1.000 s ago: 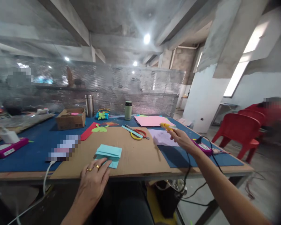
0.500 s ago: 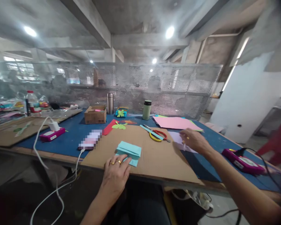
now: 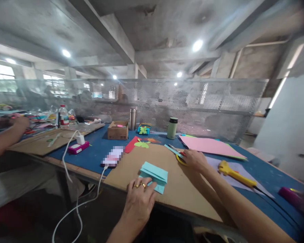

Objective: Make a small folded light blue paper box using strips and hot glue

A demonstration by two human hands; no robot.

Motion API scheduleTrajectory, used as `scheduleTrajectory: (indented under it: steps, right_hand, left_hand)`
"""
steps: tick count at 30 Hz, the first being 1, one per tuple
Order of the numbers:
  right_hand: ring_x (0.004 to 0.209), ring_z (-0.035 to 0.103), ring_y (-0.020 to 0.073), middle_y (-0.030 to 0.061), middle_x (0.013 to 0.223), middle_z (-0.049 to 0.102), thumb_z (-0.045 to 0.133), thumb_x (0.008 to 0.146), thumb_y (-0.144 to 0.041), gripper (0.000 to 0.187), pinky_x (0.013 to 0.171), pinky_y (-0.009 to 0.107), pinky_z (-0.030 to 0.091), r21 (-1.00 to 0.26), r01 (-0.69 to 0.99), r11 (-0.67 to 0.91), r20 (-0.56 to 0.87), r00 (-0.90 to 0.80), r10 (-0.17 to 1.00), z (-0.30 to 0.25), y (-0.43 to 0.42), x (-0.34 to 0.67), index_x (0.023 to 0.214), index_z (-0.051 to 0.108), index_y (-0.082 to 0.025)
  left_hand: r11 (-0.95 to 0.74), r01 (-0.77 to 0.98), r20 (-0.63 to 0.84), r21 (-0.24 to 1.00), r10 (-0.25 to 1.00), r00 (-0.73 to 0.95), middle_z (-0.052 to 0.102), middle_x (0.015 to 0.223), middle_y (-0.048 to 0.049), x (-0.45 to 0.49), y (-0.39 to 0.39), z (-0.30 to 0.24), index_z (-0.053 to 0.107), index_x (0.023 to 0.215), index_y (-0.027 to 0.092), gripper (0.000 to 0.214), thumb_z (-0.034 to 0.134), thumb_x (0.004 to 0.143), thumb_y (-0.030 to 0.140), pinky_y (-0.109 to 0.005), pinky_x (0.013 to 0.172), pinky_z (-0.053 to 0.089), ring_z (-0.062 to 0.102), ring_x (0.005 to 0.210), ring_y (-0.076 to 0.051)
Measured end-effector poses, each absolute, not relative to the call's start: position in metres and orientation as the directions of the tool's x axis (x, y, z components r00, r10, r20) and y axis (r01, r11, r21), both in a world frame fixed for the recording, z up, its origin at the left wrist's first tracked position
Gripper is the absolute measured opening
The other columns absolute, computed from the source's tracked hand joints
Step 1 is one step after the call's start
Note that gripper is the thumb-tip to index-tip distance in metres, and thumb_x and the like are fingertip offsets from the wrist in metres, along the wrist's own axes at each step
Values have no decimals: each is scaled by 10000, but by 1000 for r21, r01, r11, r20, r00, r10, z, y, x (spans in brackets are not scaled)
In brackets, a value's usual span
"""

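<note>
A folded light blue paper (image 3: 154, 172) lies near the front edge of a cardboard sheet (image 3: 192, 199). My left hand (image 3: 140, 195) holds it at its lower left, fingers curved over the paper; the thumb is hidden. My right hand (image 3: 196, 160) is closed at the handles of the scissors (image 3: 180, 160), covering much of them. A narrow light blue paper strip (image 3: 170, 148) lies along the blades. Right of that hand, a yellow glue gun (image 3: 236, 174) with a black cord lies on lavender paper (image 3: 245, 167).
Pink paper (image 3: 210, 145) lies at the back right. Behind the cardboard are a green butterfly cutout (image 3: 142, 143), red paper (image 3: 131, 144), a green flask (image 3: 172, 128) and a cardboard box (image 3: 118, 130). A phone (image 3: 113, 156) with a white cable lies left. Another person's arm (image 3: 5, 136) reaches in far left.
My right hand has moved left from the lavender paper to the scissors, and the glue gun now shows. My left hand stays on the folded paper. The view has turned left.
</note>
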State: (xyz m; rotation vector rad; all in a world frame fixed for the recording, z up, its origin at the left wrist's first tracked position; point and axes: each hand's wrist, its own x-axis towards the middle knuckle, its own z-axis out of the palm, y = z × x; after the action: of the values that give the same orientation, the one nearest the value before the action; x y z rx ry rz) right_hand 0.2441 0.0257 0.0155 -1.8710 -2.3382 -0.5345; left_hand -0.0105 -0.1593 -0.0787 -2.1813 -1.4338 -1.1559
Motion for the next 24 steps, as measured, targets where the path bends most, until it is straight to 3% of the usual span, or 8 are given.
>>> scheduleTrajectory:
  steps: [4, 7, 11, 17, 24]
  right_hand:
    - [954, 679, 295, 178, 1081, 702, 451, 935, -387, 364, 737, 354, 452, 231, 959, 167, 289, -231, 929, 10, 29, 242, 1069, 702, -160]
    - [981, 668, 311, 181, 1047, 698, 456, 937, -373, 345, 761, 374, 444, 266, 949, 172, 307, -252, 918, 9, 27, 242, 1036, 715, -168]
    - [964, 667, 289, 175, 998, 697, 481, 929, -298, 283, 783, 366, 412, 309, 938, 158, 331, -262, 907, 11, 21, 241, 936, 727, -158]
    - [875, 650, 252, 160, 1004, 688, 412, 939, -195, 287, 746, 357, 365, 333, 923, 191, 351, -310, 884, 19, -3, 245, 979, 690, -136]
    - [833, 573, 228, 121, 935, 668, 421, 897, -79, 260, 758, 361, 303, 428, 858, 285, 403, -463, 789, 8, -61, 277, 924, 667, -161]
  left_hand:
    - [-456, 866, 730, 203, 661, 177, 656, 1178, -48, -9, -160, -77, 623, 1193, 273, 271, 476, 966, 247, -414, 909, 403, 561, 1056, -221]
    - [-443, 875, 722, 196, 669, 177, 651, 1179, -47, -9, -162, -75, 620, 1196, 275, 276, 481, 962, 235, -407, 910, 411, 558, 1063, -216]
    - [-442, 879, 735, 181, 655, 178, 651, 1170, -64, -9, -161, -76, 627, 1198, 263, 283, 480, 959, 228, -404, 908, 413, 559, 1057, -220]
    - [-461, 872, 751, 166, 633, 191, 663, 1173, -44, -10, -159, -79, 628, 1197, 269, 283, 492, 951, 231, -400, 891, 404, 568, 1044, -216]
    - [-470, 868, 760, 161, 620, 195, 676, 1182, -37, -12, -157, -84, 636, 1205, 272, 283, 501, 959, 237, -401, 908, 383, 574, 1060, -223]
